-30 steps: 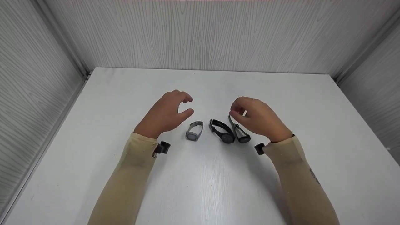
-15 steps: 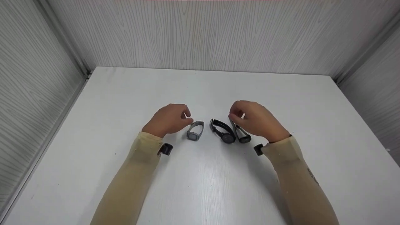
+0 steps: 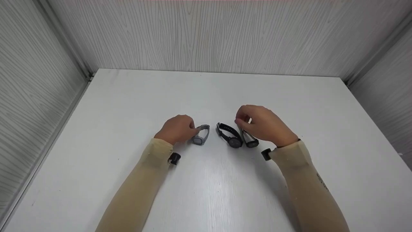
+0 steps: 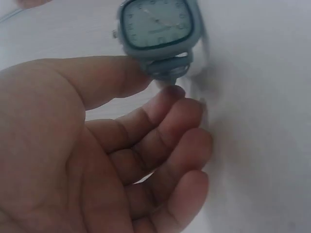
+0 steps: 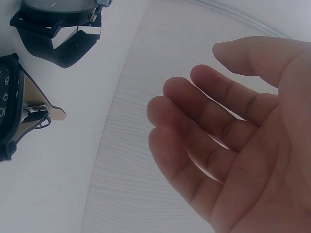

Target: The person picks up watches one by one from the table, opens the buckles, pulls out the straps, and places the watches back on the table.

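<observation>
My left hand (image 3: 178,129) is at the left side of a grey-blue wristwatch (image 3: 198,140) lying on the table. In the left wrist view, thumb and index fingertip pinch the strap just below the watch's squarish dial (image 4: 158,24). Right of it lies a black wristwatch (image 3: 235,142) with a round face. Beside that is another dark watch (image 3: 252,144) with a paler strap lining, partly hidden by my right hand (image 3: 265,124). That hand hovers above with loosely bent fingers and holds nothing; the right wrist view shows a gap between its thumb and fingers.
The white tabletop (image 3: 206,187) carries the watches near its middle. Pale wood-grain panels stand at the back (image 3: 206,35), left and right. A small black camera (image 3: 174,158) is strapped at the left wrist and another black camera (image 3: 266,154) at the right.
My left hand has come down and toward me, rightward, to the grey-blue watch, thumb and fingers closing together. The right hand has sunk slightly. The watches have hardly moved.
</observation>
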A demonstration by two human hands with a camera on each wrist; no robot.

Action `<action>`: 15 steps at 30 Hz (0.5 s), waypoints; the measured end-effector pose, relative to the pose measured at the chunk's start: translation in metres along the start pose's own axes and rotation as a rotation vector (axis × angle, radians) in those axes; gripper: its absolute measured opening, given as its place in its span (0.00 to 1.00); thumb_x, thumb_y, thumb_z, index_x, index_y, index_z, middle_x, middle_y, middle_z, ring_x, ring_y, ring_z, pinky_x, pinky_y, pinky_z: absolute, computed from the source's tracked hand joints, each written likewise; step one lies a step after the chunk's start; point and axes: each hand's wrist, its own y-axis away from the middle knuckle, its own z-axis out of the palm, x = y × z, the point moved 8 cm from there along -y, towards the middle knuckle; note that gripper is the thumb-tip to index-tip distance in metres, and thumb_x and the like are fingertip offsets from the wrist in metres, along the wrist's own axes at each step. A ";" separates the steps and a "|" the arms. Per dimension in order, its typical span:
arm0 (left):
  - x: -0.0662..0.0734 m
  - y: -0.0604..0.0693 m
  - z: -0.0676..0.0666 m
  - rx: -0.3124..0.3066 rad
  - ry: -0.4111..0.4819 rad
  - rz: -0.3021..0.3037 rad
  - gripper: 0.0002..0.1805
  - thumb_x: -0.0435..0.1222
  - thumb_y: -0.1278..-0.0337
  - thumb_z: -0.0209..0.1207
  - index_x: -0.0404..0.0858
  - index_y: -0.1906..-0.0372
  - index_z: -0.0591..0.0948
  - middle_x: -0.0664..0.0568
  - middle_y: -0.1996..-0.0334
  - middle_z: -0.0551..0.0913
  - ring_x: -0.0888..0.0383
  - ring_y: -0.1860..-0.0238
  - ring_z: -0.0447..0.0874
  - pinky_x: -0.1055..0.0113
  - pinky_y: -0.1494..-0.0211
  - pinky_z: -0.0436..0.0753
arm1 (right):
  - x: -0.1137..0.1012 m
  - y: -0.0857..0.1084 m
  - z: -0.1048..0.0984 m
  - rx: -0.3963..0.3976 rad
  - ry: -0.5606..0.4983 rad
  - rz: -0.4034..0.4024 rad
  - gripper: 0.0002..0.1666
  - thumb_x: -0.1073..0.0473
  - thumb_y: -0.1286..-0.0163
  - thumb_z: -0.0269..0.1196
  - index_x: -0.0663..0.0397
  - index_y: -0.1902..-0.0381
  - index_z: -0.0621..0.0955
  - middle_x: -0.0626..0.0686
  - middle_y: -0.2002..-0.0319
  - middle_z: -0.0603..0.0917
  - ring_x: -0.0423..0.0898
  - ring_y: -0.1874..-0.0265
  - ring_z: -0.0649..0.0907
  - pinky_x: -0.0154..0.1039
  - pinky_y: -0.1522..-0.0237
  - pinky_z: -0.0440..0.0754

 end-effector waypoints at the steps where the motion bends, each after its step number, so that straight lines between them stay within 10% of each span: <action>1: 0.000 0.000 0.001 0.003 0.003 0.007 0.17 0.47 0.30 0.59 0.38 0.55 0.87 0.50 0.59 0.86 0.54 0.65 0.79 0.61 0.62 0.77 | 0.000 0.000 0.000 0.000 -0.002 -0.005 0.05 0.56 0.24 0.62 0.47 0.58 0.84 0.44 0.64 0.85 0.43 0.64 0.82 0.44 0.58 0.80; 15: 0.002 -0.001 0.003 0.020 -0.002 0.067 0.15 0.47 0.28 0.58 0.40 0.60 0.86 0.51 0.60 0.84 0.53 0.62 0.76 0.59 0.58 0.76 | 0.002 0.000 0.003 -0.029 0.011 0.009 0.07 0.55 0.23 0.61 0.48 0.58 0.84 0.45 0.63 0.85 0.44 0.62 0.83 0.45 0.56 0.81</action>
